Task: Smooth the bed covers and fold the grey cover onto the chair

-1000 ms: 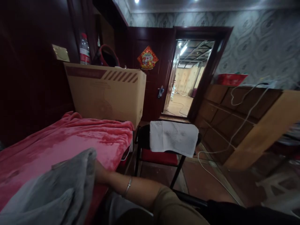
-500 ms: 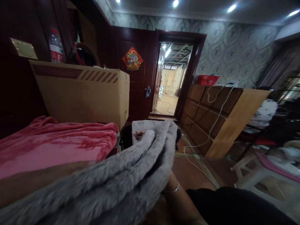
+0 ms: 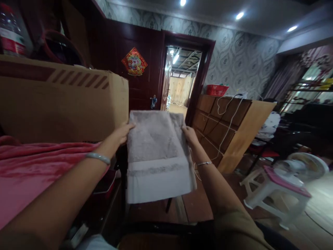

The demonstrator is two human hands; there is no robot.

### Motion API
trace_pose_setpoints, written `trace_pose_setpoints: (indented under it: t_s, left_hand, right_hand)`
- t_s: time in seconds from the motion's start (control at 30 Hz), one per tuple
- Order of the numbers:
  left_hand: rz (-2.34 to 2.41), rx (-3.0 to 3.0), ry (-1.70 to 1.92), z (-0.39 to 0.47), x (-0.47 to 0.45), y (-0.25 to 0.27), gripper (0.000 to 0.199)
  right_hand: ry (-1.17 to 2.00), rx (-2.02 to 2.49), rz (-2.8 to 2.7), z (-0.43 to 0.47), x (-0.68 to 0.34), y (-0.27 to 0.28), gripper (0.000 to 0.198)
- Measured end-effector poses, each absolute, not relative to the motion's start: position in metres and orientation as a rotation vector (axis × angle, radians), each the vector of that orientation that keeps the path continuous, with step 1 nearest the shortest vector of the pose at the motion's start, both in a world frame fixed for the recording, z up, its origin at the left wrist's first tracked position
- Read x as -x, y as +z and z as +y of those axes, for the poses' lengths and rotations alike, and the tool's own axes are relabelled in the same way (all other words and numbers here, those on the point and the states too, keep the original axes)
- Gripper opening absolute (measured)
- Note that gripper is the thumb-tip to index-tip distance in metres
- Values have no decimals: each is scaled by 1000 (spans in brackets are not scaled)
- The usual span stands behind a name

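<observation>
We hold a folded grey plush cloth [image 3: 156,139] up in the centre of the frame, our left hand [image 3: 123,133] gripping its left edge and our right hand [image 3: 190,134] pinching its right edge near the top. Its lower part looks smooth and whitish. At the left of the frame we see a cardboard box [image 3: 65,100] behind a pink blanket [image 3: 23,187]; at the lower right, a white fan [image 3: 309,164] stands on a plastic stool [image 3: 286,191].
</observation>
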State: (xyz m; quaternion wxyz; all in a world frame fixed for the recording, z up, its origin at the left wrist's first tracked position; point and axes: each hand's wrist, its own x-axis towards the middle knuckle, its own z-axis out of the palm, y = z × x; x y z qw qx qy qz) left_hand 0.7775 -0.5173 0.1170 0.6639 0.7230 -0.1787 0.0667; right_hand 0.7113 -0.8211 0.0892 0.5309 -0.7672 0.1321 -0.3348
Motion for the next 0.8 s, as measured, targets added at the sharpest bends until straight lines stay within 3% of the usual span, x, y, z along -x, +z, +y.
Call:
trace_pose_setpoints:
  t_s: [0.2, 0.3, 0.43, 0.67, 0.8]
  left_hand:
    - [-320, -1671, 136, -526, -811, 71, 59]
    - [-362, -1698, 156, -526, -816, 70, 66]
    - [-399, -1734, 183, -528, -819, 79, 73]
    - [-369, -1762, 159, -533, -839, 126, 63]
    - [-282, -1973, 310, -541, -848, 112, 60]
  right_hand:
    - [-661, 1848, 176, -836, -729, 60, 46]
    - [-600, 1905, 33, -838, -729, 59, 57]
    - [-624, 2007, 81, -840, -732, 66, 57]
    - [-592, 1873, 47, -858, -743, 94, 52]
    - [-610, 1931, 293, -851, -764, 76, 51]
